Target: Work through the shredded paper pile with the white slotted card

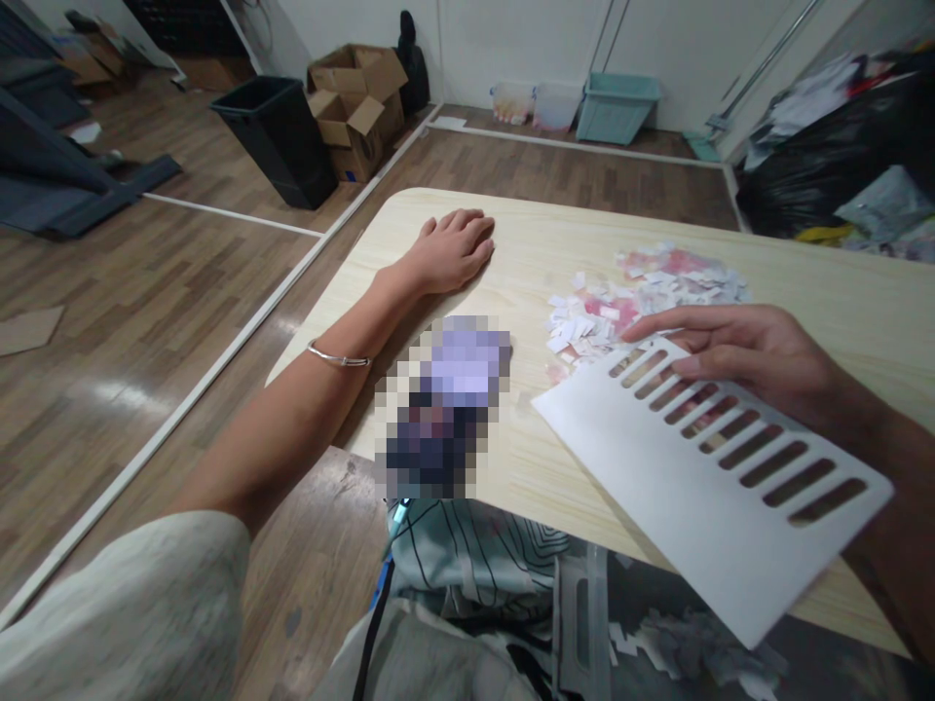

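My left hand [457, 251] rests flat on the light wood-look table [537, 243], near its far left corner, fingers stretched out and holding nothing. In my right hand [745, 346] is a white card with a row of slots [672, 487], gripped at its slotted edge between thumb and fingers. The card is tilted above the table's near edge. Just beyond it lies a pile of small paper pieces [620, 302], white with some pink. A pixelated object [467, 365], perhaps a phone, is on the table beside my left forearm; its detail is hidden.
Below the table's near edge stands a clear plastic container [599, 623], with more paper scraps [701, 647] beside it. On the floor beyond are a black bin [274, 136], cardboard boxes [357, 107], a teal tub [617, 107] and black bags [825, 166] at right.
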Demonstrator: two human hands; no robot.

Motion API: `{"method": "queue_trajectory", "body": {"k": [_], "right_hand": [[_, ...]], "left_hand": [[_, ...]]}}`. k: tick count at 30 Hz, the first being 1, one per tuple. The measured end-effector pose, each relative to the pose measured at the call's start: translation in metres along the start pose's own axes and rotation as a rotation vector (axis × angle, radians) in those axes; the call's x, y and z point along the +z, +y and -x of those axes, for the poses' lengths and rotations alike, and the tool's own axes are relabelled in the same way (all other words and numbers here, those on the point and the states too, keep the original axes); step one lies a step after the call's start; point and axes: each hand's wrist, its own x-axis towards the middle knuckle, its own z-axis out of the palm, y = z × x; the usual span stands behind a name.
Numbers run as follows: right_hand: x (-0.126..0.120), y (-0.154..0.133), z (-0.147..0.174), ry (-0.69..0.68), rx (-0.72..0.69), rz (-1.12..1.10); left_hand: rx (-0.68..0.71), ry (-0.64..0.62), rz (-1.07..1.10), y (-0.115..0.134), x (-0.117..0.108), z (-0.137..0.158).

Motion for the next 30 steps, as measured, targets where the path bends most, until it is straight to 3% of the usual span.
{"method": "queue_trajectory", "body": {"k": [5, 13, 20, 30], "right_hand": [[0.002, 0.003, 0.0, 0.023, -0.01, 0.009], [0.022, -0.015, 0.011, 0.122, -0.032, -0.054], [0.014, 0.0, 0.0, 0.047, -0.054, -0.086], [0.036, -0.013, 0.014, 0.082, 0.004, -0.143]], "left_hand": [[0.001, -0.004, -0.004, 0.003, -0.003, 0.001], [0.007, 0.013, -0.006, 0.001, -0.001, 0.0], [0.015, 0.018, -0.016, -0.001, -0.001, -0.002], [-0.023, -0.016, -0.033, 0.008, -0.005, 0.0]]}}
